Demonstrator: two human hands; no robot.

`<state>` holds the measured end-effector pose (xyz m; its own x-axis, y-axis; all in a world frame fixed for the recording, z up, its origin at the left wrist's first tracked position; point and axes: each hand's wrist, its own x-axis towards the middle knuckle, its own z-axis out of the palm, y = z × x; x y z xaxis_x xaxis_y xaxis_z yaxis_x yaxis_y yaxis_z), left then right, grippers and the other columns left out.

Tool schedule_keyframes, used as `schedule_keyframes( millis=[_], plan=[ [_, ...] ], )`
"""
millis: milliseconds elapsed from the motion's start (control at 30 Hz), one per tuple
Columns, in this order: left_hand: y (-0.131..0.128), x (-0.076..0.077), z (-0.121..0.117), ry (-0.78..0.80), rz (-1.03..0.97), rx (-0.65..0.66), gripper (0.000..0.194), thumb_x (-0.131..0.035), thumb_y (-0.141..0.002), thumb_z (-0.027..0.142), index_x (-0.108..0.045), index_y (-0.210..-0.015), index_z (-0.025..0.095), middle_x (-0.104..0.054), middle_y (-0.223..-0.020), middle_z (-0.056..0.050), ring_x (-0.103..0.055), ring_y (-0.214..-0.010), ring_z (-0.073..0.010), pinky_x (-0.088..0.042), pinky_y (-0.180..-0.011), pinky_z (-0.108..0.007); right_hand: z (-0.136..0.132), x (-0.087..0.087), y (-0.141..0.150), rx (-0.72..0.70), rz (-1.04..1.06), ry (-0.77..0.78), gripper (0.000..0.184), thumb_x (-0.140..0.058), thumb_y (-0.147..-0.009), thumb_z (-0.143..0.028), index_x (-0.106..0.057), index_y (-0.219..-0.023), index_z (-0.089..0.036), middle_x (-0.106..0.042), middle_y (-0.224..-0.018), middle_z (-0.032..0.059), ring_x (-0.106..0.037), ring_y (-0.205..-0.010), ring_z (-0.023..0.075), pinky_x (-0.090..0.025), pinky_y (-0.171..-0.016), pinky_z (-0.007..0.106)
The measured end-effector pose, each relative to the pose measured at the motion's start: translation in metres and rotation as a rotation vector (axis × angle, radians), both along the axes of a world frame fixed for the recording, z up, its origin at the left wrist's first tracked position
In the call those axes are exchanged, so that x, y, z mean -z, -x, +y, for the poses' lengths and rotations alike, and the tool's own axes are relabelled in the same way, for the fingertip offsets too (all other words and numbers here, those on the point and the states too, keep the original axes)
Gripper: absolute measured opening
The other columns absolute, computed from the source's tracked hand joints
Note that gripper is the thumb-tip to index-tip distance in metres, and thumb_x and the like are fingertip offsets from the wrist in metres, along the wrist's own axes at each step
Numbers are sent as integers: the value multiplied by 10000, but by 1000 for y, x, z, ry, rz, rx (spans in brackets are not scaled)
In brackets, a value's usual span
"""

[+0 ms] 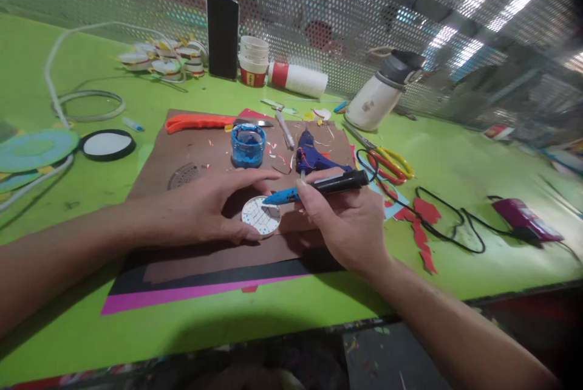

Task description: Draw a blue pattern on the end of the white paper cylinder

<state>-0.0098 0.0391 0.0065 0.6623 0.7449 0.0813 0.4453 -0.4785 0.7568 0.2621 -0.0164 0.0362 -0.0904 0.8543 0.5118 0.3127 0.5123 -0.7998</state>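
Observation:
My left hand [204,205] pinches a small white disc [262,218] at its edge, thumb in front and fingers behind. Dark lines and blue dots mark the disc's face. In my right hand [350,220] is a black marker [339,183] with a blue front end, its tip touching or just over the disc's upper part. Beyond my hands stands an open jar of blue paint [248,148]. A dark blue glue gun [314,156] lies behind the marker. Brown sheets [209,259] lie under both hands.
An orange cutter knife [200,123] lies behind the jar. Scissors [392,162], a black cable [449,244] and red paper scraps [423,226] are on the right. Paper cups [254,62], a phone [223,37] and a white bottle [376,98] stand along the mesh screen.

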Motion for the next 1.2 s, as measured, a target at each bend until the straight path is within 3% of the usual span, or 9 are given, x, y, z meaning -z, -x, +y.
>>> schedule_keyframes(
  millis=[267, 500, 800, 1000, 1200],
  plan=[
    [0, -3, 0, 0, 2, -7, 1051, -1017, -961, 659, -689, -1905, 332, -829, -1834, -109, -782, -1671, -476, -589, -1474, -576, 2, 2, -1, -63, -8, -6, 189, -958, -1065, -210, -864, -906, -244, -933, -828, 6, -939, -745, 217, -748, -685, 254],
    [3, 2, 0, -12, 8, -8, 1030, -1027, -971, 664, -693, -1899, 367, -845, -1807, -110, -798, -1645, -486, -600, -1461, -628, 2, 3, -1, -69, -44, -28, 174, -939, -1068, -195, -876, -912, -242, -949, -854, 2, -928, -726, 202, -723, -664, 242],
    [2, 3, 0, -22, 0, 3, 1031, -1037, -982, 644, -685, -1911, 371, -874, -1753, -95, -826, -1609, -468, -647, -1417, -582, 2, 3, -2, -54, -66, 2, 159, -917, -1073, -251, -887, -917, -246, -935, -840, -1, -895, -700, 194, -704, -654, 248],
    [1, 2, -1, -1, 12, -10, 1044, -1012, -968, 647, -673, -1918, 378, -860, -1777, -99, -812, -1628, -481, -665, -1391, -593, 2, 2, -2, -46, -90, -25, 156, -904, -1059, -207, -892, -910, -248, -950, -865, 1, -898, -708, 188, -700, -654, 241],
    [-2, 0, 0, 10, 25, -18, 1077, -1013, -943, 668, -679, -1915, 348, -854, -1791, -110, -797, -1646, -496, -643, -1412, -602, 2, 3, -3, -27, -126, 1, 147, -912, -1074, -267, -907, -929, -250, -932, -839, 7, -879, -699, 203, -692, -647, 262]
  ],
)
